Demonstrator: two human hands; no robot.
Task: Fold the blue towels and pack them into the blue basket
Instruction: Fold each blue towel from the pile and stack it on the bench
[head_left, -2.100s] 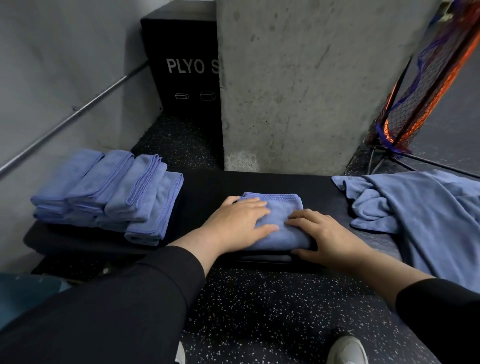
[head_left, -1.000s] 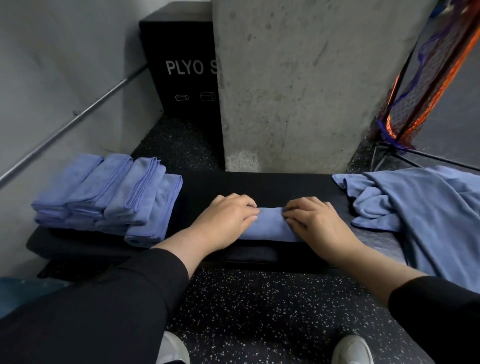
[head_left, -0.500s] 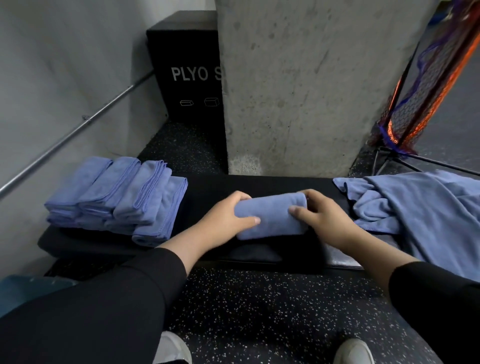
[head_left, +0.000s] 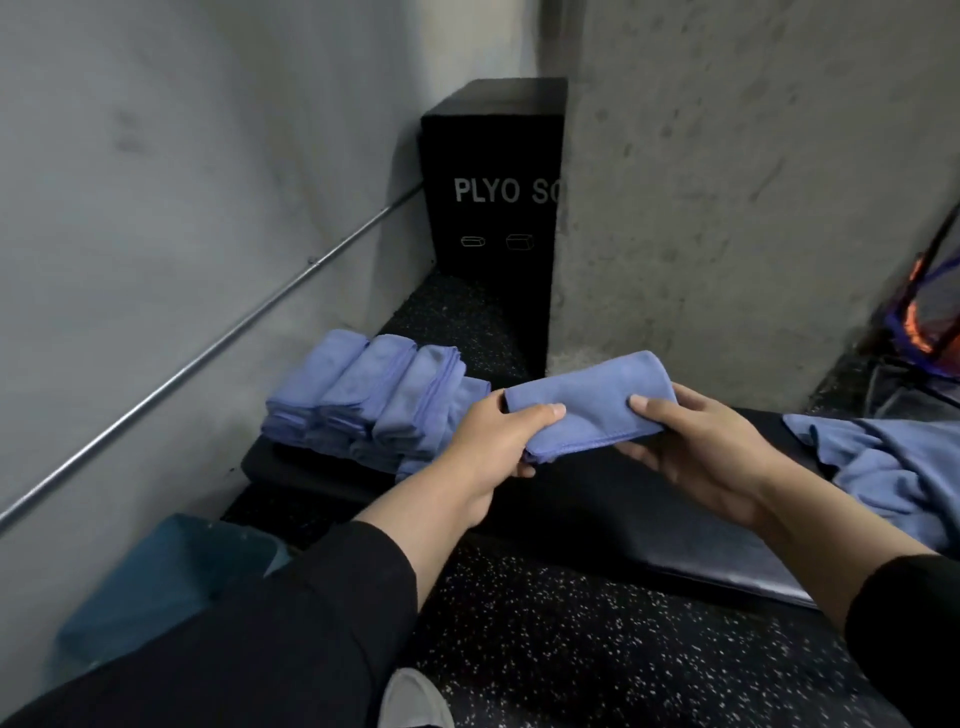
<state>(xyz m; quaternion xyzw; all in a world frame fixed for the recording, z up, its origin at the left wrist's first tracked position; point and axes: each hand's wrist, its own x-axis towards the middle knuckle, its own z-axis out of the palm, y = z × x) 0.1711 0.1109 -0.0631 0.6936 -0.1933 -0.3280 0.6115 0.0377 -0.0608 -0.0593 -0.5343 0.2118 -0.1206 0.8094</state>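
Observation:
A folded blue towel (head_left: 592, 402) is held in the air above the black bench (head_left: 623, 514). My left hand (head_left: 493, 441) grips its left end, thumb on top. My right hand (head_left: 696, 447) grips its right end the same way. Several folded blue towels (head_left: 374, 400) lie in a row on the bench's left end. A heap of unfolded blue towels (head_left: 893, 467) lies on the bench at the right edge. The blue basket (head_left: 161, 587) stands on the floor at lower left, partly hidden by my left sleeve.
A concrete pillar (head_left: 727, 182) rises right behind the bench. A black plyo box (head_left: 493, 197) stands behind it on the left. A metal rail (head_left: 208, 358) runs along the left wall. An orange and blue net (head_left: 924, 312) is at far right. My shoe (head_left: 415, 701) is on the speckled floor.
Both hands finished folding the towel on the bench, then lifted it off and carried it up and to the left. My view has swung left, showing more of the basket.

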